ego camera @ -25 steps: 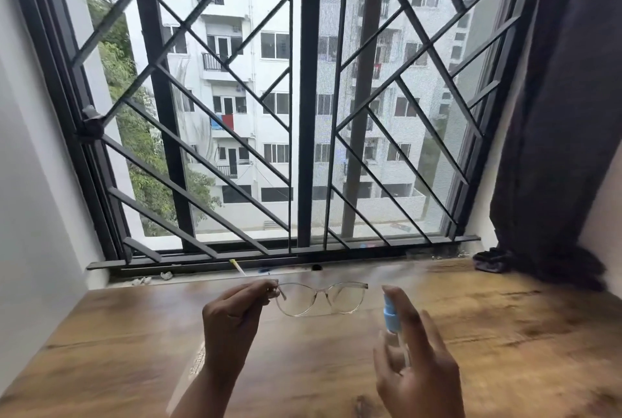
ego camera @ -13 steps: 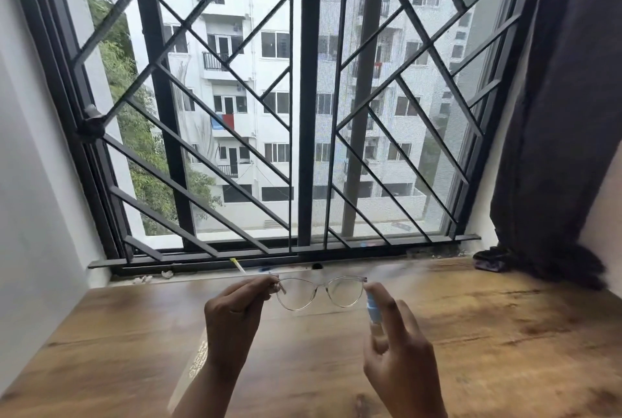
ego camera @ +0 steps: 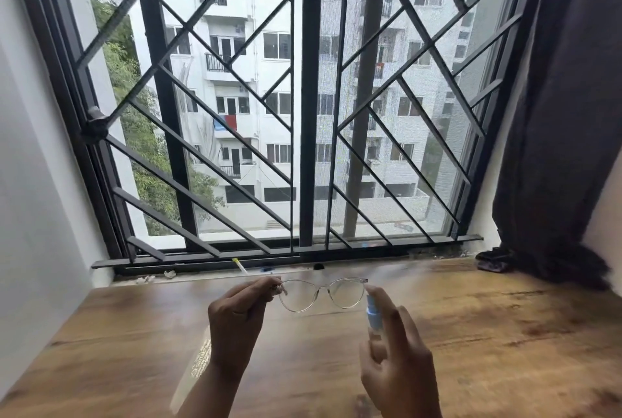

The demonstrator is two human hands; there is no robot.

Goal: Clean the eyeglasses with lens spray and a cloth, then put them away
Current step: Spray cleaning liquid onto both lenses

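Clear-framed eyeglasses (ego camera: 322, 294) hang above the wooden table (ego camera: 488, 333), lenses facing me. My left hand (ego camera: 235, 316) pinches them at their left hinge. My right hand (ego camera: 397, 360) grips a small blue spray bottle (ego camera: 373, 311), its index finger on top of the nozzle, right beside the right lens. No cloth or case shows.
A barred window (ego camera: 303, 114) stands directly behind the table. A dark curtain (ego camera: 565, 114) hangs at the right, with a dark object (ego camera: 493, 262) at its foot. A yellow-tipped white stick (ego camera: 239, 266) and small scraps lie on the sill.
My right hand has carried the spray bottle left and up, close to the right lens. My left hand holds the eyeglasses almost still.
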